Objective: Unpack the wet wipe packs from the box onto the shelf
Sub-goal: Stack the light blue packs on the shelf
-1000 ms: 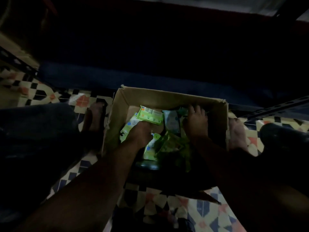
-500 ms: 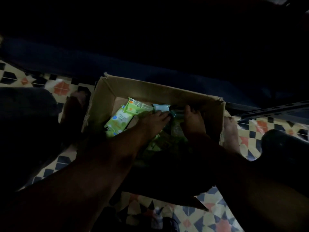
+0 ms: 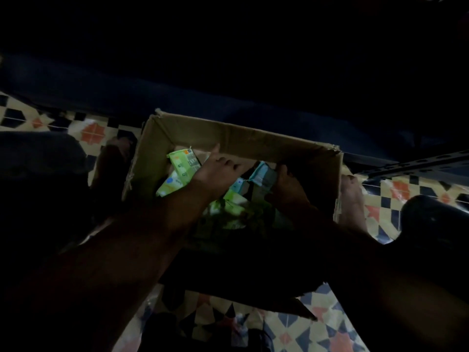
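brown cardboard frames both hands, and the fingers come first: the right hand (image 3: pixel 288 185) has its fingertips curled over the end of a pale blue wet wipe pack (image 3: pixel 262 175), gripping it at the far right of the heap. the left hand (image 3: pixel 215 174) has its fingers bent and close together, pressed down among the packs; whether they hold one i cannot tell, since the light is poor. just left of that hand lies a light green wet wipe pack with an orange corner (image 3: pixel 182 161), tilted against others. more green packs fill the middle of the open brown cardboard box (image 3: pixel 228 134), which sits on a patterned tile floor (image 3: pixel 330 334). the dark shelf edge (image 3: pixel 203 97) runs just beyond the box. the step in hand looks like gathering packs for a lift. the next move calls for a firm two-handed hold, then raising the packs clear of the far box wall and forward to the shelf.
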